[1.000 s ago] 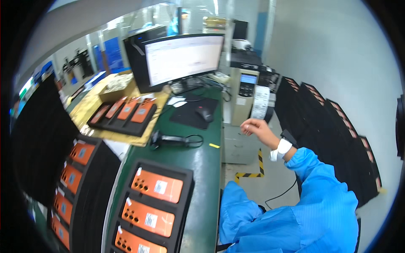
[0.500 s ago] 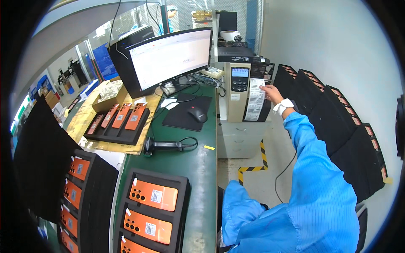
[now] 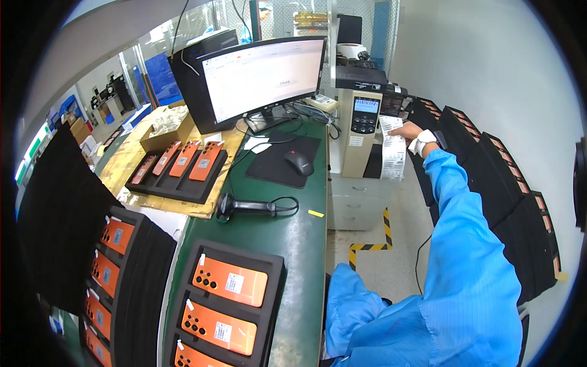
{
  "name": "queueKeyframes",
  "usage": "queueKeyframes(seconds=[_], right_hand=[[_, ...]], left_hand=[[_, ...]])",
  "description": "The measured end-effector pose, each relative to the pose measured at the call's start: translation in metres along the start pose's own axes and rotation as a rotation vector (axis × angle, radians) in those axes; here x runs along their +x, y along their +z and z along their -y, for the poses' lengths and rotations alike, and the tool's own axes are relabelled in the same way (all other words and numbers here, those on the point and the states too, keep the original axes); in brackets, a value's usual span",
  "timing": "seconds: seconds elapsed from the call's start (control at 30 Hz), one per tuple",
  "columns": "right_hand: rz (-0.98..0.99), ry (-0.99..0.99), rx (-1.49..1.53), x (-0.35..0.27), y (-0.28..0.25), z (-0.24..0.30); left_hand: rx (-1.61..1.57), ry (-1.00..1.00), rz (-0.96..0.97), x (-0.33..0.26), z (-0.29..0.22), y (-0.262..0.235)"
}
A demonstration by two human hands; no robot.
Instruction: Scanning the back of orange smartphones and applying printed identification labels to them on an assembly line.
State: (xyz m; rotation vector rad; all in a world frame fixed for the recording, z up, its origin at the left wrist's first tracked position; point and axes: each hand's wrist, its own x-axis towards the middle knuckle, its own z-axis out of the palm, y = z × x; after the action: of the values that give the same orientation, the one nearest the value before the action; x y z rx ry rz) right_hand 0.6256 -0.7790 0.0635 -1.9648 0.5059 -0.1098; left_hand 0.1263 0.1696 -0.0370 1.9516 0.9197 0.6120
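Observation:
My right hand (image 3: pixel 406 130) reaches out at arm's length in a blue sleeve and grips the top of a white strip of printed labels (image 3: pixel 392 158) that hangs from the label printer (image 3: pixel 362 116). The printer is a tall beige box with a small lit screen and keypad, standing on a grey cabinet (image 3: pixel 358 199) to the right of the green bench (image 3: pixel 287 235). My left hand is out of sight.
A monitor (image 3: pixel 260 76), mouse (image 3: pixel 299 163) on a black pad, and barcode scanner (image 3: pixel 244 207) sit on the bench. Black foam trays hold orange phones (image 3: pixel 229 281) near me and further back (image 3: pixel 183 160). Stacked black trays (image 3: pixel 520 202) line the right wall.
My right arm has stretched forward from near the bench edge to the printer, and the hand has closed on the label strip. My view has shifted toward the printer.

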Motion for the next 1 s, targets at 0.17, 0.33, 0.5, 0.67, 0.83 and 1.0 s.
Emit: queueKeyframes(seconds=[0.17, 0.33, 0.5, 0.67, 0.83, 1.0], right_hand=[[-0.001, -0.134, -0.118, 0.004, -0.008, -0.014], [-0.057, -0.066, -0.858, 0.001, -0.039, -0.022], [0.398, -0.089, 0.014, -0.04, 0.035, -0.037], [0.806, -0.195, -0.167, -0.162, 0.136, 0.047], [1.499, -0.313, -0.336, -0.26, 0.277, 0.129], [2.177, -0.85, -0.338, -0.347, 0.395, 0.166]], left_hand=[[0.019, -0.033, 0.001, -0.004, 0.002, 0.0], [0.08, 0.006, -0.029, 0.0, 0.0, 0.002], [0.145, 0.099, -0.27, -0.011, -0.029, -0.001], [-0.067, 0.338, -0.59, -0.032, -0.059, 0.002], [-0.223, 0.22, 0.032, -0.09, -0.154, 0.045], [-0.302, -0.017, 0.785, -0.112, -0.229, 0.127]])
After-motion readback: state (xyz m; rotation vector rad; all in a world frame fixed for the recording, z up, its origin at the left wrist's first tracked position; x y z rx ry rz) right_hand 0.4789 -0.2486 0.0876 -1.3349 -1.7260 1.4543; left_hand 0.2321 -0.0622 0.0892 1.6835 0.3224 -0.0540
